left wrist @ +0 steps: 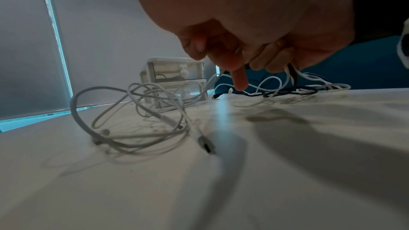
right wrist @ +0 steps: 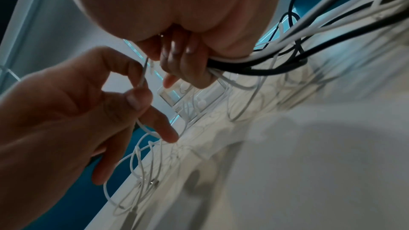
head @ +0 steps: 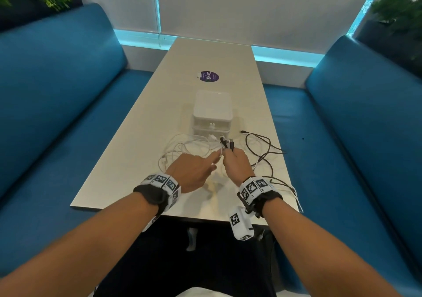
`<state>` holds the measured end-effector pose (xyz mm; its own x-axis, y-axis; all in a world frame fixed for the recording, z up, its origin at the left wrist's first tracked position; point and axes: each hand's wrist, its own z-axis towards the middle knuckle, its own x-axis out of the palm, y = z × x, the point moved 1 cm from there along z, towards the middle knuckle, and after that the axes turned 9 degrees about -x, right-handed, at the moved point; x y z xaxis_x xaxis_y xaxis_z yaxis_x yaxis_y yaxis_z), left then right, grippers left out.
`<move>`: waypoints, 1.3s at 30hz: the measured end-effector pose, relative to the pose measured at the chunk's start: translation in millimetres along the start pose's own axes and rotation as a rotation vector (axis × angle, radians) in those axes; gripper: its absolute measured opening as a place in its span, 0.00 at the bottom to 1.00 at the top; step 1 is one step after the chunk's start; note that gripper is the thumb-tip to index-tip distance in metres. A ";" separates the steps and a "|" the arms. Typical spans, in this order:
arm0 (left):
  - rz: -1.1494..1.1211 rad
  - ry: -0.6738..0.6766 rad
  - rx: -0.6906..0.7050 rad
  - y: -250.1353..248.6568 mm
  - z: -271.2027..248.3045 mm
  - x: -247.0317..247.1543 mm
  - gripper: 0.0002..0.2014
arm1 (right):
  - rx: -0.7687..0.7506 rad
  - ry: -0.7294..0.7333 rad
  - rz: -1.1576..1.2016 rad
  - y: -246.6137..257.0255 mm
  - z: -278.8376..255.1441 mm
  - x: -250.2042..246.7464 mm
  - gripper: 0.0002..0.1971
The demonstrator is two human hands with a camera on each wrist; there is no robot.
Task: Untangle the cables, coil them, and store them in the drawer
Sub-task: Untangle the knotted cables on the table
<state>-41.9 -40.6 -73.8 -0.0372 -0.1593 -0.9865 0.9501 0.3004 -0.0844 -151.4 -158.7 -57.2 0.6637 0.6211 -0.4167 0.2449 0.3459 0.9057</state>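
Note:
White cables [head: 182, 148] lie in loose loops on the table, tangled with black cables [head: 262, 150] to the right. My right hand [head: 235, 162] grips a bundle of black and white cables [right wrist: 254, 62], with their plug ends [head: 226, 142] sticking up above the fist. My left hand [head: 194, 171] pinches a thin white cable [right wrist: 142, 76] between thumb and forefinger, right beside the right fist. The small white drawer box [head: 212, 111] stands just behind the cables, and its lower drawer [head: 211, 132] is pulled out a little.
A round purple sticker [head: 207, 76] lies farther back on the long pale table [head: 127, 182]. Blue benches [head: 57, 114] run along both sides. Some cables [head: 294, 194] trail over the table's near right edge. Plants [head: 399, 11] stand in both far corners.

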 end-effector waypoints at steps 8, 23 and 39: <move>0.124 -0.007 0.098 0.1 -6.0 12.3 0.09 | -0.063 0.150 -0.162 -7.2 1.9 0.0 0.17; 0.127 0.175 0.046 10.5 -0.1 22.7 0.16 | -0.071 0.216 -0.076 -6.6 3.9 3.4 0.25; 0.011 0.327 -0.149 54.6 -11.1 17.2 0.04 | -0.113 0.548 -0.783 -40.7 -0.7 -28.2 0.15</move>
<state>5.9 -16.5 -96.9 -0.1474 0.1471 -0.9781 0.8963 0.4380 -0.0692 -180.6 -189.8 -82.3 -0.0886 0.4181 -0.9041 0.3897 0.8498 0.3549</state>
